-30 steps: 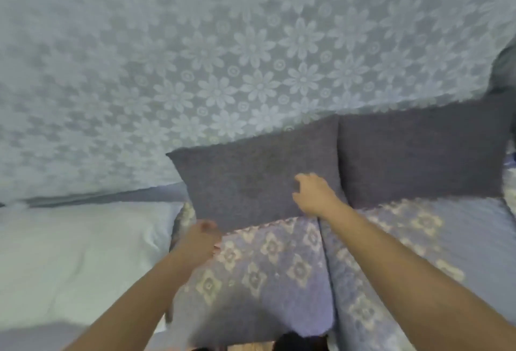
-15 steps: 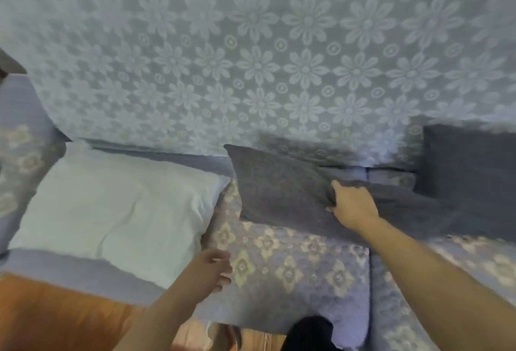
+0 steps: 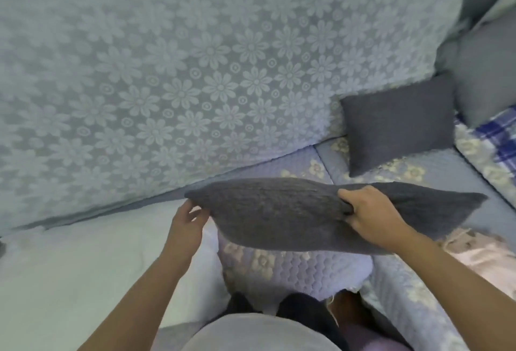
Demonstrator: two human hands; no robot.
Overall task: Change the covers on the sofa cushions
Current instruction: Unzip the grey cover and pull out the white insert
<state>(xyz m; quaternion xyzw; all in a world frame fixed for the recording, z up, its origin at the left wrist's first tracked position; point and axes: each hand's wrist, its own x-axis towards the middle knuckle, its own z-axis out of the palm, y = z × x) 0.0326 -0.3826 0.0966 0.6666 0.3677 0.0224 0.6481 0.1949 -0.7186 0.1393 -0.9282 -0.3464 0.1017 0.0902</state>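
Above the sofa seat [image 3: 296, 267], a dark grey cushion [image 3: 273, 219] is held in the air, lying almost flat with its long side across the view. The right hand [image 3: 371, 216] is the grip on it: the fingers are curled and pinch a fold of the grey cover near the middle of the upper edge. The left hand [image 3: 185, 225] is at the left corner of the same cushion, with fingers loosely spread; it touches or nearly touches the corner, but I cannot tell if it really holds it.

Beyond the right hand and further to the right, a second dark grey cushion [image 3: 399, 130] leans upright against the sofa back. The back is covered by a pale blue cloth with a flower pattern [image 3: 195, 85]. Under the held cushion, the seat has a quilted lilac cover with cream flowers. Left of the left hand a white pillow [image 3: 83, 275] lies on the seat. At the far right edge there is a blue checked fabric [image 3: 499, 138], and below the right forearm a pink-white fringed cloth [image 3: 480, 253].
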